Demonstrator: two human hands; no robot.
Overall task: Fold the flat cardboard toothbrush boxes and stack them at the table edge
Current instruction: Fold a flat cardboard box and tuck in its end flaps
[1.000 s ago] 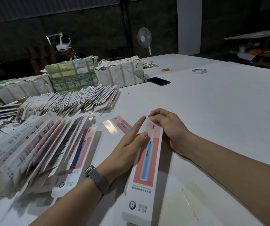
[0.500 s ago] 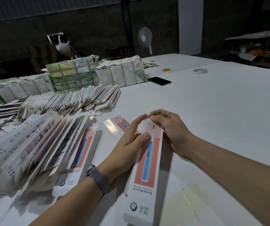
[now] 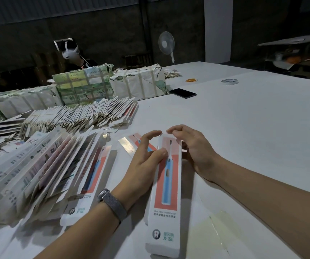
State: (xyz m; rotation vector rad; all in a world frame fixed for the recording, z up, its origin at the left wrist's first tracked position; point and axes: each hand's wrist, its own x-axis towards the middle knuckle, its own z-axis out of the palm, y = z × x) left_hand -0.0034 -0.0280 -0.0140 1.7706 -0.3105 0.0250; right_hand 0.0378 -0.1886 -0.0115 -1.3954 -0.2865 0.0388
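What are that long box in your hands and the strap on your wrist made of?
The box looks like thin printed cardboard with a slightly glossy face: crisp folded edges, flat colour print. The wrist strap looks like grey woven fabric, or possibly fine metal mesh; the fine, even texture leaves it open.

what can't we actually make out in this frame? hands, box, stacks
- Head view: far end flap of the toothbrush box is covered by the fingertips of the left hand and right hand; whether it is tucked cannot be told.
- Box underside: hidden against the table.
- Fanned stack of boxes: cut off by the left edge; its count is unreadable.
- Print on the wrapped bundles: too small and dim.
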